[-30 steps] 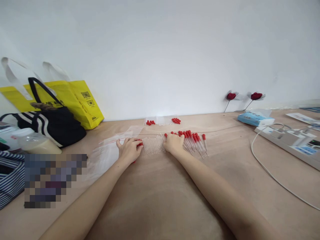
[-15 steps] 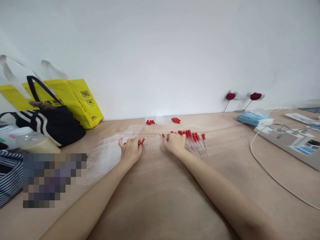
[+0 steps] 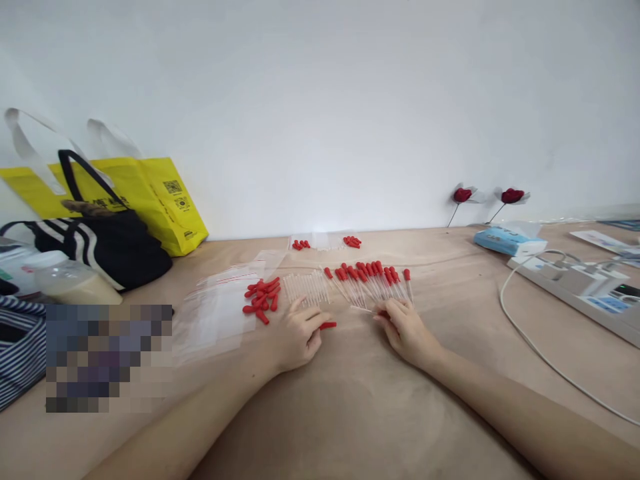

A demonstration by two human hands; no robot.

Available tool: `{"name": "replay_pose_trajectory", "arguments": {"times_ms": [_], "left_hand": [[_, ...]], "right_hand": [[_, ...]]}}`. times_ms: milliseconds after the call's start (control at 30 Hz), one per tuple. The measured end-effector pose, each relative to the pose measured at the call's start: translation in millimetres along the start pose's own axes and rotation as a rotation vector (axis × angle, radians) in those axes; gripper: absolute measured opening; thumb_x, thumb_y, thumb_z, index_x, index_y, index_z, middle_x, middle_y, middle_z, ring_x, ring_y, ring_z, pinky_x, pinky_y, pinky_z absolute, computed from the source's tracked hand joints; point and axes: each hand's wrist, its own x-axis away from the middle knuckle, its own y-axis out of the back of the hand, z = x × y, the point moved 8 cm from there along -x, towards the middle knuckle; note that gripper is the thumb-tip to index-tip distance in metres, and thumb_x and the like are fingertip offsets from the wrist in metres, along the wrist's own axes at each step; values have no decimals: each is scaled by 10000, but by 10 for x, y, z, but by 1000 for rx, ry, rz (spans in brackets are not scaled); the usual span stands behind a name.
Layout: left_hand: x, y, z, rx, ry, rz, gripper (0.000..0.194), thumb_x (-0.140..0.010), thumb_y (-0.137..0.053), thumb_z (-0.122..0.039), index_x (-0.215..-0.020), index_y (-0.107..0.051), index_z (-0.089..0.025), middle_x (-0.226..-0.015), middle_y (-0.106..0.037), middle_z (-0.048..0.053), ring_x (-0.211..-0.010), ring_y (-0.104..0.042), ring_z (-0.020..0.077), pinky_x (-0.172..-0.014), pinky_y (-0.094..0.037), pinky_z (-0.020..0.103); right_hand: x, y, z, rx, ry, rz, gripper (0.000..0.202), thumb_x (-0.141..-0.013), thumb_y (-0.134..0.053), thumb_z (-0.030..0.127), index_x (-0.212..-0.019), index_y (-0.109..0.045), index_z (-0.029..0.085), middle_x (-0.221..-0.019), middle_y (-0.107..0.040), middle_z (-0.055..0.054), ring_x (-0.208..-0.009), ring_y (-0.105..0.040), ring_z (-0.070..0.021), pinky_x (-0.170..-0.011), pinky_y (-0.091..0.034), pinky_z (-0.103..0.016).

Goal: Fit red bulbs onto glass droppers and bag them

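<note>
My left hand [image 3: 300, 333] is closed on a red rubber dropper bulb [image 3: 328, 325], whose end points right. My right hand [image 3: 404, 328] pinches a thin clear glass tube [image 3: 361, 309] that points left toward the bulb, with a gap between them. Behind my left hand lies a row of bare glass tubes [image 3: 307, 288]. Left of that row is a pile of loose red bulbs [image 3: 262, 300]. Several droppers with red bulbs fitted [image 3: 370, 272] lie side by side beyond my right hand.
Clear plastic bags [image 3: 215, 313] lie at left. Against the wall is a bag with more red bulbs [image 3: 352, 241]. A yellow bag [image 3: 175, 213], a black bag [image 3: 135, 253] and a bottle [image 3: 65, 283] stand left. At right are a tissue pack [image 3: 507, 240], a power strip [image 3: 590, 293] and its cable.
My left hand has moved right and nearer from the bulb pile with a red bulb. My right hand has drawn back and right from the tubes, now holding a glass tube.
</note>
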Motion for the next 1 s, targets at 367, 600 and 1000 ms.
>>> {"name": "replay_pose_trajectory", "arguments": {"times_ms": [367, 600, 1000], "left_hand": [[-20, -79, 82, 128, 197, -59, 97, -821, -444, -201, -775, -527, -183, -781, -622, -5, -781, -571, 148, -954, -227, 470], [-5, -33, 78, 161, 241, -154, 121, -839, -448, -229, -919, -537, -216, -867, -664, -8, -831, -590, 156, -965, -153, 474], [22, 62, -24, 223, 169, -317, 135, -835, -451, -210, -818, -585, -207, -774, -655, -5, -760, -593, 138, -912, -230, 399]], "right_hand": [[-17, -81, 236, 13, 128, 78, 248, -832, -372, 101, -984, -555, 169, -854, -599, -64, -782, -530, -150, -830, -333, -359], [-10, -96, 278, 3, 149, 29, 213, -848, -382, 141, -979, -548, 170, -802, -616, -51, -727, -536, -138, -816, -337, -351], [56, 60, 564, 198, 415, -117, 268, -832, -340, 67, -956, -571, 122, -606, -562, 5, -536, -466, -92, -816, -294, -361]]}}
